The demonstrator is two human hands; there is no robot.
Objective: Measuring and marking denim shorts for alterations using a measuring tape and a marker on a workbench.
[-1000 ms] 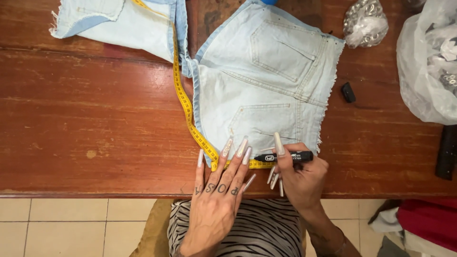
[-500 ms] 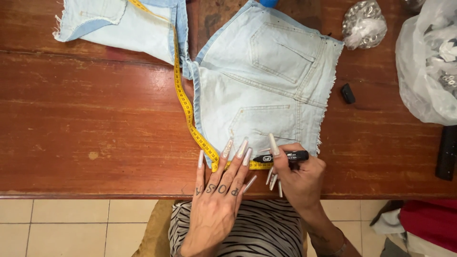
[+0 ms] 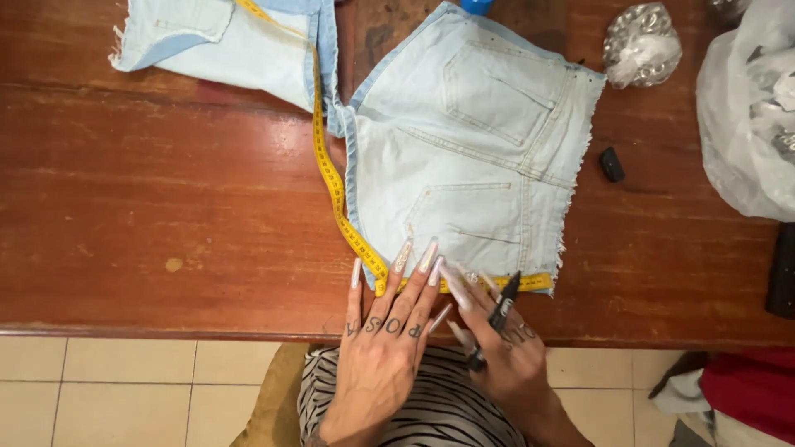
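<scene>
Pale blue denim shorts (image 3: 472,157) lie flat on the table (image 3: 166,215), back pockets up, waistband toward the near edge, frayed hems toward the far right. Yellow tape (image 3: 335,186) runs from the far edge down along the shorts' left side, bends near the waistband corner, then lies along the waistband, parallel to the near edge. Left hand (image 3: 385,348) rests palm down at the near edge, fingers spread apart, long nails pressing the tape where it bends onto the denim. Right hand (image 3: 505,352) sits just beside it, touching it at the fingers; its fingers are closed around a black marker (image 3: 497,314), held tilted, tip pointing toward the tape on the waistband; whether the tip touches cannot be told. A second denim piece (image 3: 215,41) lies at the far left, its edge meeting the shorts near the tape. Small black cap (image 3: 612,164) lies on bare wood just right of the frayed hem. Crumpled clear wrap (image 3: 642,41) sits near the far edge, right of the shorts. White plastic bag (image 3: 745,124) occupies the far right corner. Dark object (image 3: 781,269) lies at the right edge, partly cut off. Striped clothing (image 3: 447,414) shows below the near edge, over a tiled floor (image 3: 124,389).
</scene>
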